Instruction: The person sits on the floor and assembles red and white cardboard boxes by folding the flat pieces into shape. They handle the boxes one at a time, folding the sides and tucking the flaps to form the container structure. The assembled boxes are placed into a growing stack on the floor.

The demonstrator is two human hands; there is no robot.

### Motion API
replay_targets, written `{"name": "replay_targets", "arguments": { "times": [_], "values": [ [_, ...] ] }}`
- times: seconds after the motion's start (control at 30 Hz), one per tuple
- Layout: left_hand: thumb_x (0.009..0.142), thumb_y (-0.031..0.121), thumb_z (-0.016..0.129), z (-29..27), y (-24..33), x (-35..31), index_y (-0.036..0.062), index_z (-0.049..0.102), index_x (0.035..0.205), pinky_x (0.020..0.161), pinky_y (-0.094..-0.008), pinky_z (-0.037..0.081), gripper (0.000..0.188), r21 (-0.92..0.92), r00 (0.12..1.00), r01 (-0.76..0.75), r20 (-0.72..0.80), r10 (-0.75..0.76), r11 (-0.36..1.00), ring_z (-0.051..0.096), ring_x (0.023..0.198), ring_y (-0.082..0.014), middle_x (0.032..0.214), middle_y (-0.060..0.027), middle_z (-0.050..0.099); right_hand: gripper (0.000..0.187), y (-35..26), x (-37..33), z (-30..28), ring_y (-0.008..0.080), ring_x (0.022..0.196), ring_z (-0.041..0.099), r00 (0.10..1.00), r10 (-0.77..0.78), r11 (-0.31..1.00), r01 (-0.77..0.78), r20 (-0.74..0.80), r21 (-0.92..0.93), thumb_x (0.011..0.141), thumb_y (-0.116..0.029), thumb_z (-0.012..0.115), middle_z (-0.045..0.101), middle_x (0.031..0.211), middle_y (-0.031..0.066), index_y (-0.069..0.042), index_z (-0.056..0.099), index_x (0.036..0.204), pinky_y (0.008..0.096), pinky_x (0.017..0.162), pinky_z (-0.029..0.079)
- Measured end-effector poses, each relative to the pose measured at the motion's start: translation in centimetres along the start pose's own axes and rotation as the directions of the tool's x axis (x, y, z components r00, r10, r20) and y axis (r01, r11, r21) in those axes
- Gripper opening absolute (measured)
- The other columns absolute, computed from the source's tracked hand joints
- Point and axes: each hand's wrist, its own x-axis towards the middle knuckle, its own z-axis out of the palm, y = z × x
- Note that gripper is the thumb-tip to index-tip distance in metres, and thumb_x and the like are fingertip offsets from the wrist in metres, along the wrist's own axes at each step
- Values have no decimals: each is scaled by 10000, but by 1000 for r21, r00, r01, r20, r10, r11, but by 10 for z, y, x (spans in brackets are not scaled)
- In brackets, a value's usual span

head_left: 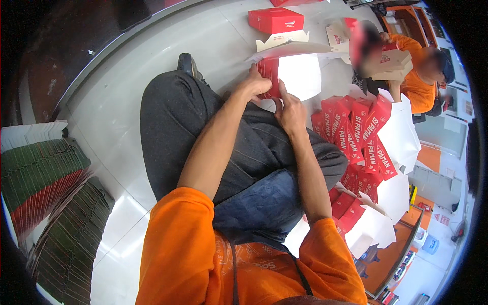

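In front of my crossed legs is a part-folded cardboard food box point(301, 76), with a red printed panel and a white inside. My left hand point(255, 84) grips the red panel at its left end, thumb on top and the other fingers partly hidden. My right hand point(292, 111) pinches the near edge where red meets white. A wide flap stands up along the far side of the box.
To my right lies a heap of red-and-white folded boxes point(356, 127). Stacks of flat green-and-red cardboard sheets point(46, 173) stand at the left. A closed red box point(277, 20) sits farther ahead on the tiled floor point(122, 96). A co-worker in orange point(419, 96) handles boxes at the far right.
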Motion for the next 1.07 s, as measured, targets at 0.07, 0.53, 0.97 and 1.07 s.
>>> {"name": "replay_targets", "arguments": {
  "times": [0.07,0.53,0.97,1.07],
  "values": [
    [781,197,612,-2,-8,8,75,53,1492,766,-464,575,913,151,994,-77,-69,88,986,563,1145,-345,1391,-232,418,581,-6,5,-8,360,817,661,997,54,991,-60,49,118,854,-228,660,675,908,190,-101,445,1379,409,702,514],
    [682,158,611,9,4,4,12,548,1204,940,-408,476,545,270,947,-129,-251,199,954,578,1116,-364,1128,-247,625,311,5,80,-10,451,842,626,974,227,938,-224,18,263,884,-268,538,645,857,279,26,633,848,492,740,499],
    [764,219,675,7,17,-3,21,709,896,805,-454,527,241,238,858,-106,-468,210,965,658,889,-394,894,-227,682,329,2,83,-12,420,824,649,979,197,934,-206,61,292,883,-300,553,669,826,240,-5,699,884,462,771,512],
    [764,217,685,7,15,2,26,712,907,803,-449,533,241,232,840,-105,-500,211,967,658,895,-393,897,-209,688,329,1,85,-12,416,823,652,971,220,942,-236,93,241,883,-307,554,673,805,229,-14,702,876,459,770,515]
  ]
}}
